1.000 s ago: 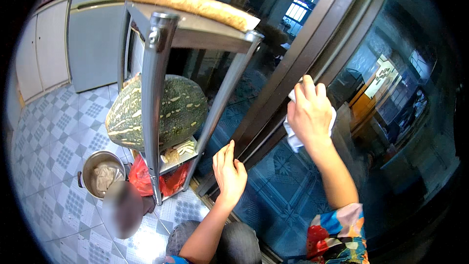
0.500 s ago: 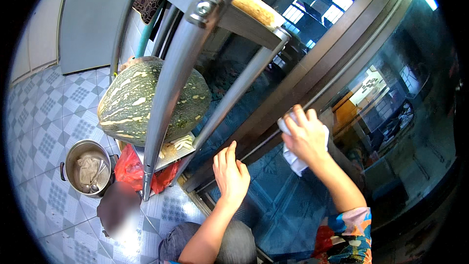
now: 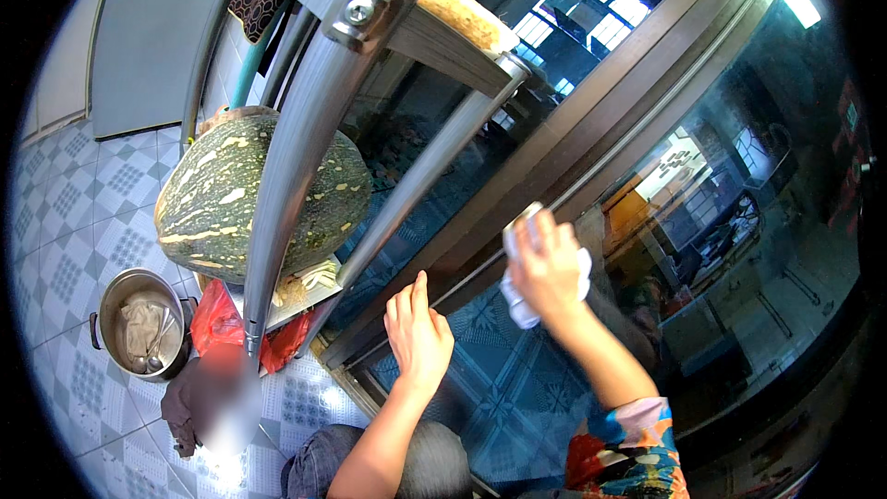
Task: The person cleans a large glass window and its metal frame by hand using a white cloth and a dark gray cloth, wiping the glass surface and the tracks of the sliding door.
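Observation:
My right hand (image 3: pixel 552 270) is closed on a white cloth (image 3: pixel 523 310), which lies against the edge of the brown frame (image 3: pixel 591 143) of a dark glass door. Part of the cloth hangs below the fingers, over the glass (image 3: pixel 485 351). To its left, my left hand (image 3: pixel 420 337) is held with fingers stretched and nothing in it, close to the lower part of the frame. Whether its fingertips touch the frame I cannot tell.
A metal-legged stand (image 3: pixel 300 120) rises at the left, a large green pumpkin (image 3: pixel 212 194) behind its leg. Nearby are a red plastic bag (image 3: pixel 217 319), a pot (image 3: pixel 103 314) with cloth and spoons inside, and a dark cloth (image 3: pixel 180 407) on the tiled floor (image 3: pixel 55 388).
The whole scene has shifted slightly left in the view. Both hands keep nearly the same places against the door, the right still gripping the white cloth.

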`<state>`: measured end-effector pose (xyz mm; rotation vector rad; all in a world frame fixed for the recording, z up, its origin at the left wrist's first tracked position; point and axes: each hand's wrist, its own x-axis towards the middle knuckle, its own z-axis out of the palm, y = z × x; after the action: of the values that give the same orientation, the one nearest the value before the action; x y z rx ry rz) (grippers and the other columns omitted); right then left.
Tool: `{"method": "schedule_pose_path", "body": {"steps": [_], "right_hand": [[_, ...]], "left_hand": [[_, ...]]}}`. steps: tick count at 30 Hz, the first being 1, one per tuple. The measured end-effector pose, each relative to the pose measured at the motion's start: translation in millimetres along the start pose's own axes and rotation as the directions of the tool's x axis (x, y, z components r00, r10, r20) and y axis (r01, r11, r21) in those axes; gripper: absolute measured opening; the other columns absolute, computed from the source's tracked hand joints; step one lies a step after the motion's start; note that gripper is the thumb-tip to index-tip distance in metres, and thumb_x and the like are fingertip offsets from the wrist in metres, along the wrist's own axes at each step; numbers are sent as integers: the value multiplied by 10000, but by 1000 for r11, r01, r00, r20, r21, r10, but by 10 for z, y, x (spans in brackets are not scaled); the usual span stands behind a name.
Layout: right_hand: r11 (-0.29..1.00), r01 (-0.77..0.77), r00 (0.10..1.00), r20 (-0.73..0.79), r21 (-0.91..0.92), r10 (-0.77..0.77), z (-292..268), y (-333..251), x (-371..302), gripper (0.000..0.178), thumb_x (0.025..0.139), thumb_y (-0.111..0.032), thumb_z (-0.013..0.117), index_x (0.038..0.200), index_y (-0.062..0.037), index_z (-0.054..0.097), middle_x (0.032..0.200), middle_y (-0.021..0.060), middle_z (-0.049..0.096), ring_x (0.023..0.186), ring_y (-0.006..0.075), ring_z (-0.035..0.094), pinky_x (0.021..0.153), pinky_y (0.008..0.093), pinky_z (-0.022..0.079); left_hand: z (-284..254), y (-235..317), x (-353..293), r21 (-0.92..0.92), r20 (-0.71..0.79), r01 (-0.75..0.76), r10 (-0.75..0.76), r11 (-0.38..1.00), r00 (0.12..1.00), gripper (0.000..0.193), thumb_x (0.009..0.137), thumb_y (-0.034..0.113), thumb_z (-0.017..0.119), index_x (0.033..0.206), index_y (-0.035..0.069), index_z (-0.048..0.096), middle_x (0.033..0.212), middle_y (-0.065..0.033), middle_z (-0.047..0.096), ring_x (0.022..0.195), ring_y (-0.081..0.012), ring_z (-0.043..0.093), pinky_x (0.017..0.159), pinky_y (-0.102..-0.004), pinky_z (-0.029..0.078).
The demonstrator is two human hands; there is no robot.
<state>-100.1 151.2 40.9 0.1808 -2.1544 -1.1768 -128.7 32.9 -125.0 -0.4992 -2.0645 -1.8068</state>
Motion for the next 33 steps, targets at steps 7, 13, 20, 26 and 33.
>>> {"method": "schedule_pose_path", "body": {"steps": [7, 13, 20, 26, 33], "right_hand": [[960, -34, 989, 148, 280, -8, -86, -126, -39, 401, 639, -51, 650, 1040, -38, 653, 1150, 160, 535, 859, 275, 548, 675, 348, 537], [991, -129, 990, -64, -33, 127, -744, 800, 759, 399, 644, -42, 689, 1038, -56, 627, 1123, 117, 539, 943, 279, 555, 697, 398, 537], [474, -469, 880, 349, 745, 323, -747, 781, 574, 183, 866, -122, 591, 994, 3, 629, 830, 91, 658, 785, 158, 621, 727, 300, 478], [368, -593, 776, 386, 716, 499, -504, 761, 295, 199, 858, -122, 605, 996, 21, 598, 835, 83, 646, 774, 135, 599, 709, 292, 478], [561, -512, 804, 133, 651, 579, -565, 414, 161, 222, 815, -112, 645, 1003, -18, 573, 834, 164, 690, 777, 288, 699, 702, 359, 538]], "left_hand": [[-7, 28, -3, 14, 7, 18, -18, 1000, 1000, 570, 759, -5, 598, 1321, 1, 503, 1181, -172, 552, 1103, -337, 514, 958, -453, 411], [-35, 18, 7, 7, -5, 71, -71, 997, 997, 559, 755, -8, 592, 1308, 3, 518, 1178, -171, 550, 1112, -336, 507, 974, -446, 401], [54, 167, 41, -153, -117, 8, -26, 988, 993, 438, 755, -30, 553, 1191, 1, 589, 1093, -154, 595, 1052, -327, 533, 961, -423, 404], [55, 456, 5, -325, -147, -90, 43, 941, 988, 285, 847, -1, 536, 1122, -7, 613, 1034, -163, 623, 961, -329, 589, 881, -403, 461], [-141, 757, 107, -778, -128, -34, -105, 627, 986, 295, 984, 137, 435, 1128, -39, 622, 1044, -129, 642, 1009, -201, 607, 927, -330, 449]]}}
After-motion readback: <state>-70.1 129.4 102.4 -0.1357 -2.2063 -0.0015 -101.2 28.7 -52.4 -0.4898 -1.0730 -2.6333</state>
